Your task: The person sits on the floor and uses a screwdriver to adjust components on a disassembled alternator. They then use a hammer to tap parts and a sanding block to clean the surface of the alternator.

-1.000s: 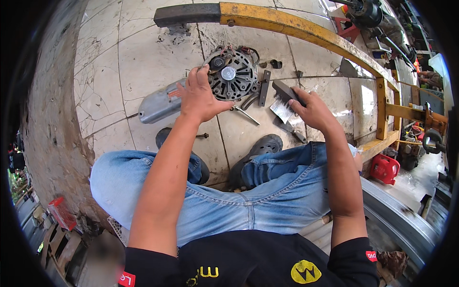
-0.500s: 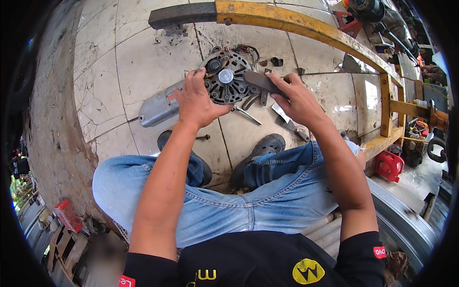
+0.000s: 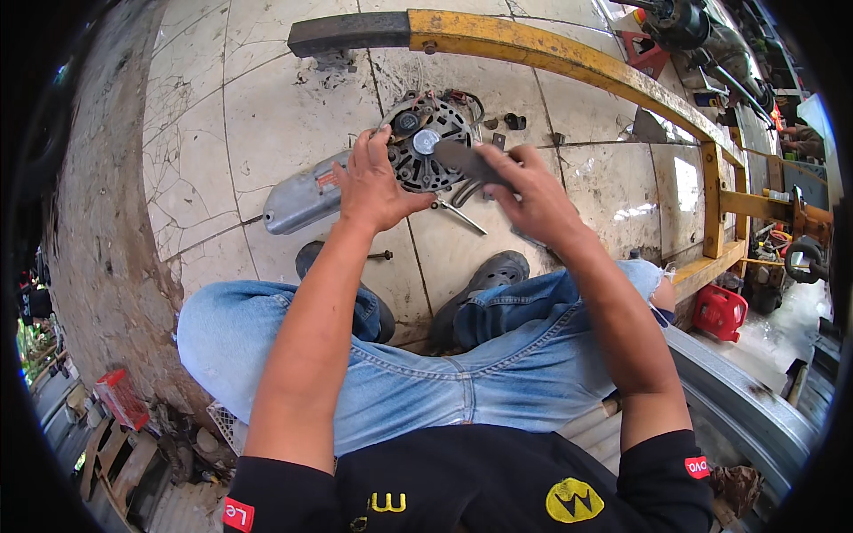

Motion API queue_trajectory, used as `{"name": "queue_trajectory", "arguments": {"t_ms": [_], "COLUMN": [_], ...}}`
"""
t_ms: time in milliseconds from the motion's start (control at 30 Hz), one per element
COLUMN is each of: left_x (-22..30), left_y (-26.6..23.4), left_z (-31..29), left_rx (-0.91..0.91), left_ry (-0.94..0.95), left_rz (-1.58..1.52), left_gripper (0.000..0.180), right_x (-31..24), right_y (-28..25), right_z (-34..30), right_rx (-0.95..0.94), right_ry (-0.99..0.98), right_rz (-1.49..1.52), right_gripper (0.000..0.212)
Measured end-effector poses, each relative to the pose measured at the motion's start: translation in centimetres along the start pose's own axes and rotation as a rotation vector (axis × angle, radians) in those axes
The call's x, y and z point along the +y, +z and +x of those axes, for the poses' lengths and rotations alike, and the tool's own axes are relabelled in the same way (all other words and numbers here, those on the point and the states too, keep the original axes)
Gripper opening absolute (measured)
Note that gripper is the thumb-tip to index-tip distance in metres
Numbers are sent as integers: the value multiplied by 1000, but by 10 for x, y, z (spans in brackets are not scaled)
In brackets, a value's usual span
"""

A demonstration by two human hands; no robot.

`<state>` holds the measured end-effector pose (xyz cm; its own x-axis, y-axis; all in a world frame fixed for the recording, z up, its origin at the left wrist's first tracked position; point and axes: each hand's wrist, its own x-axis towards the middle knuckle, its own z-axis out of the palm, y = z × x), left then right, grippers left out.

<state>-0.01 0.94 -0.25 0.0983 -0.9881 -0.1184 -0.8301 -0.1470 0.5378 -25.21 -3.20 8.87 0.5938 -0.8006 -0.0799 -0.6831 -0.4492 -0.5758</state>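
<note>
An alternator [image 3: 416,166] with a round, vented metal housing lies on the tiles in front of me. My left hand [image 3: 373,186] grips its near left edge, thumb at the near side and fingers toward the far side. My right hand [image 3: 540,202] is closed around a flat, dark brown bar [image 3: 461,160] with a rounded end. The bar's tip is over the right part of the housing, beside the pale centre disc; whether they touch, I cannot tell. Fingers and bar hide part of the housing. A thin metal tool [image 3: 462,218] lies close below.
A grey metal casing [image 3: 298,206] lies left of the alternator. Beyond it runs a yellow steel frame [image 3: 533,49] with a dark end, curving down the right side. A bolt [image 3: 382,255] lies near my shoes, small dark parts [image 3: 514,122] lie farther off. A red container [image 3: 720,313] stands right.
My right hand has moved left with the bar, whose tip has shifted slightly down and nearer the alternator's centre. My left hand keeps its hold. The whole view has shifted slightly.
</note>
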Motion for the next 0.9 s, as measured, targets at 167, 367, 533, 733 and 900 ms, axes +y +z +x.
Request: {"name": "queue_trajectory", "arguments": {"t_ms": [167, 367, 533, 733, 900], "left_x": [1, 5, 7, 6, 5], "left_y": [1, -4, -5, -6, -6], "left_z": [-1, 0, -1, 4, 2], "left_rx": [-3, -2, -11, -27, -41], "left_ry": [-1, -9, -19, -8, -20], "left_rz": [-22, 9, -1, -4, -28], "left_gripper": [125, 124, 123, 124, 125], "right_x": [30, 17, 33, 43, 42], "right_y": [-4, 0, 0, -4, 1], "right_z": [2, 2, 6, 2, 6], "right_rx": [17, 38, -2, 82, 70], "right_ry": [22, 44, 51, 104, 71], "right_rz": [-19, 94, 17, 53, 2], "right_gripper": [56, 56, 55, 58, 58]}}
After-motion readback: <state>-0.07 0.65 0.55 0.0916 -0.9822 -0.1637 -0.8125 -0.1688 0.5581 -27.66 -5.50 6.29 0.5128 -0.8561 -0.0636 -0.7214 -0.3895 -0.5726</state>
